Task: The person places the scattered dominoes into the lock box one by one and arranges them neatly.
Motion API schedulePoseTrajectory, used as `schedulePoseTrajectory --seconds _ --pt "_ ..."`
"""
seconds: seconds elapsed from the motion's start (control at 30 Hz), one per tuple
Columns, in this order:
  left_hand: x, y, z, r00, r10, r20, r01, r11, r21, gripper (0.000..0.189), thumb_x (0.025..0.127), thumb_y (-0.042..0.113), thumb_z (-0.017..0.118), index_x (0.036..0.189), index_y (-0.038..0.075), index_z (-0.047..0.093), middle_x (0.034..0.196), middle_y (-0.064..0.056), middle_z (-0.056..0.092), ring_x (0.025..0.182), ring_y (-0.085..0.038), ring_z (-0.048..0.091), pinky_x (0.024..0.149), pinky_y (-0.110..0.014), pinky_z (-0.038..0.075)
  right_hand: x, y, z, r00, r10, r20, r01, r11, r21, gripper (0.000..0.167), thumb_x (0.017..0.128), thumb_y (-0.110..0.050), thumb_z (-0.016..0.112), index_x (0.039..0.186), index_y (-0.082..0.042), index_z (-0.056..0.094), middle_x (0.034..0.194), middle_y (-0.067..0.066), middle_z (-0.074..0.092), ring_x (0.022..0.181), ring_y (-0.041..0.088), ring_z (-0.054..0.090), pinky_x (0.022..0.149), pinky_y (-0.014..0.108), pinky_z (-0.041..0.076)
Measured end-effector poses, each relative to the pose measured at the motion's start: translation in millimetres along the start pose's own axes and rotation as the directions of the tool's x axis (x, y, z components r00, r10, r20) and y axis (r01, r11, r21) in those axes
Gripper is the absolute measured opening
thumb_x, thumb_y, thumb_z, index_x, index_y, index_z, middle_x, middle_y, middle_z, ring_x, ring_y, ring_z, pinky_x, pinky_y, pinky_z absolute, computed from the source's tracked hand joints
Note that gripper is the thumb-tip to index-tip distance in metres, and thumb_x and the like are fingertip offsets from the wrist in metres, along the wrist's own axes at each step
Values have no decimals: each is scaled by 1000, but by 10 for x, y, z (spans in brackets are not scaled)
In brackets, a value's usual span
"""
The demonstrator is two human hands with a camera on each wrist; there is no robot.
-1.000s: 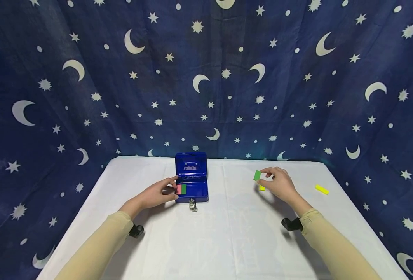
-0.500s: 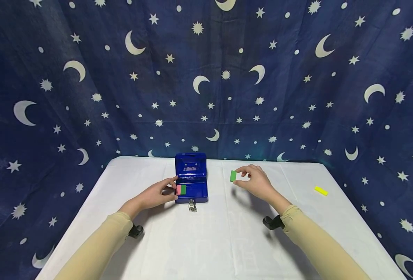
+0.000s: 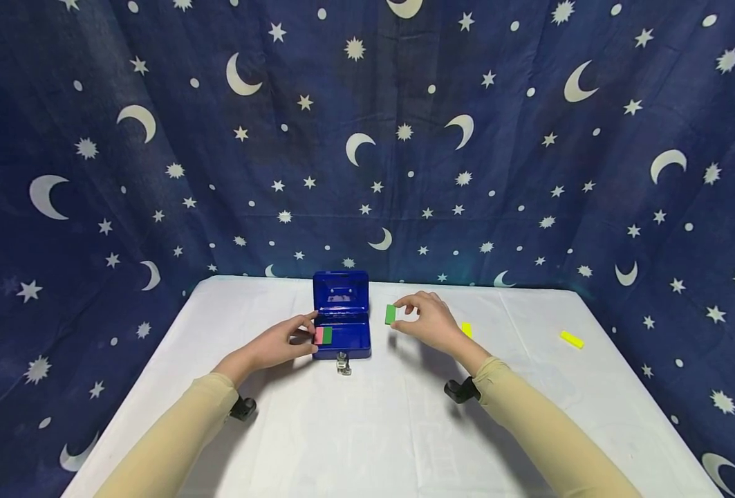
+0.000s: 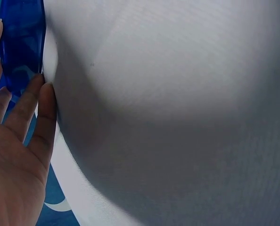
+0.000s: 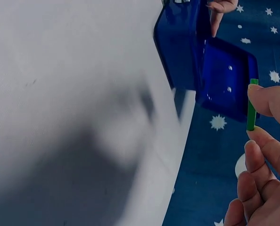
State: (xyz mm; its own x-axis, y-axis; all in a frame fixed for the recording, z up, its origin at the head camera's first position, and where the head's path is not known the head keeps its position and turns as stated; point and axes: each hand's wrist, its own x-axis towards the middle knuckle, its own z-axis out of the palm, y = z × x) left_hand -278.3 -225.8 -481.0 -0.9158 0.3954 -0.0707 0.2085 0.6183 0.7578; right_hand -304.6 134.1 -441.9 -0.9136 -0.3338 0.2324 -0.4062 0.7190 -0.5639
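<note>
A small blue metal cash box (image 3: 355,339) stands on the table with its lid (image 3: 341,292) raised. Inside, at its left end, a pink block (image 3: 319,336) lies beside a dark green block (image 3: 327,335). My left hand (image 3: 274,344) rests against the box's left side, its fingers spread along the wall in the left wrist view. Just right of the box, above the table, my right hand (image 3: 431,321) pinches a bright green block (image 3: 391,315) upright between thumb and fingertip. That block (image 5: 252,106) appears edge-on in the right wrist view.
A yellow block (image 3: 467,329) lies behind the right hand, partly hidden by the wrist. Farther right is another yellow block (image 3: 572,339). A metal latch with a padlock (image 3: 343,364) hangs at the box's front. A starry blue curtain (image 3: 379,173) surrounds the white table (image 3: 367,429).
My right hand has carried the green block leftward toward the box, uncovering part of the nearer yellow block. The left hand stays at the box's side.
</note>
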Motion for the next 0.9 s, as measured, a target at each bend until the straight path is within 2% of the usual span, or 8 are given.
schedulePoseTrajectory --seconds 0.23,0.4,0.6,0.9 --pt "-2 24 -5 1000 -5 -1 5 1000 -1 27 95 29 73 111 17 56 164 -1 32 132 -27 54 113 -50 38 71 -125 151 999 -30 26 30 999 -26 40 80 -41 83 115 -23 74 91 -7 57 88 17 47 79 36 39" --pt "-6 21 -5 1000 1 1 -1 1000 -4 26 95 29 72 111 17 56 164 0 31 130 -24 57 114 -49 38 108 -186 262 998 -49 40 51 998 -41 41 79 -41 83 115 -23 74 92 -3 60 87 17 46 79 36 38" --pt "-11 17 -8 1000 16 8 -16 1000 -11 26 96 28 72 112 15 55 164 -1 30 129 -24 58 113 -48 39 142 -247 358 997 -45 68 49 997 -66 41 80 -42 82 116 -24 74 96 3 64 91 18 47 83 39 39" --pt "16 -23 -1 1000 29 7 -29 999 -18 24 95 26 71 111 16 56 164 -2 31 129 -25 58 113 -49 38 246 -382 470 994 -37 104 50 990 -129 42 80 -46 83 117 -27 74 94 -1 62 90 18 44 82 38 37"
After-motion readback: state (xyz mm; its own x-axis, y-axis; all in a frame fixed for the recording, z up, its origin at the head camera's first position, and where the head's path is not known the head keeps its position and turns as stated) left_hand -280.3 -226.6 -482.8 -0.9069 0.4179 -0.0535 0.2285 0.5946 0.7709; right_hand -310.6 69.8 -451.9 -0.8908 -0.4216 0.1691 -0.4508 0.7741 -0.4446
